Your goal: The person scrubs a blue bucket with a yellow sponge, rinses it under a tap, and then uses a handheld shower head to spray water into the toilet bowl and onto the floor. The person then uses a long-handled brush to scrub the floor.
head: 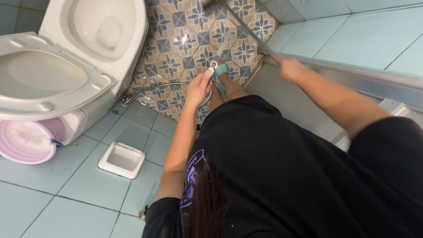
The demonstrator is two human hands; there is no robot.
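White bidet sprayer head on metal hose (212, 69) sits in left hand (199, 87), fingers wrapped round it, aimed at patterned floor tiles (176, 48). Right hand (288, 67) grips long brush handle (246, 28), slanting up-left, w/ toilet (105, 57) further left.

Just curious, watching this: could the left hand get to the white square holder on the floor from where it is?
Probably yes, once freed: the left hand grips a spray nozzle, and only bare tile lies between it and the white holder.

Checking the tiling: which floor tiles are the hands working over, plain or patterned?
The patterned blue-star tiles beside the toilet; the sprayer and brush handle point there.
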